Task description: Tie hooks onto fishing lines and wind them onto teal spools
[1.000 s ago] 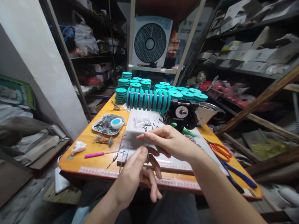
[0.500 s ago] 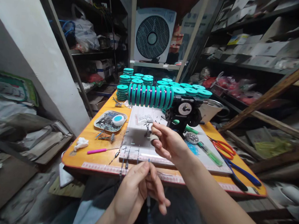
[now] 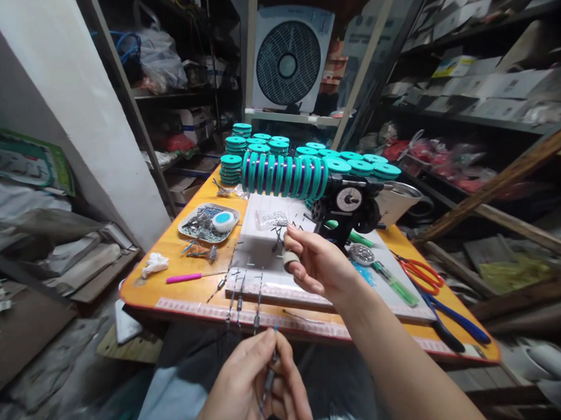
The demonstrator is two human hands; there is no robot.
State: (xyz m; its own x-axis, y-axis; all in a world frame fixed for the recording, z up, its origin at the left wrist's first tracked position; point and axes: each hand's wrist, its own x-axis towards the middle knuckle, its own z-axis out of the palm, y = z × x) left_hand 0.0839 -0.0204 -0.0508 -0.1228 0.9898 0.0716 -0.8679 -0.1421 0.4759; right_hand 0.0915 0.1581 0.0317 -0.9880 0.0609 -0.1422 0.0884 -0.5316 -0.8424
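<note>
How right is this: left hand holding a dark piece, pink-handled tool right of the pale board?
Wrong side: the head view shows the pink-handled tool left of the pale board. The left hand does hold a dark piece.

Counting now: two bare hands, left [image 3: 246,376] and right [image 3: 320,263]; one slim dark cylindrical piece [image 3: 269,380]; one orange-handled metal tool [image 3: 425,288], one blue-handled one [image 3: 464,322]; one thin pink-handled tool [image 3: 184,279]; and up top, one square white fan [image 3: 287,65]!

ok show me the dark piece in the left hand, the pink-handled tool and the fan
Dark piece [image 3: 269,380]: head view, on its thick dark body
Pink-handled tool [image 3: 189,277]: head view, on its handle
Fan [image 3: 287,65]: head view, on its central hub
</note>
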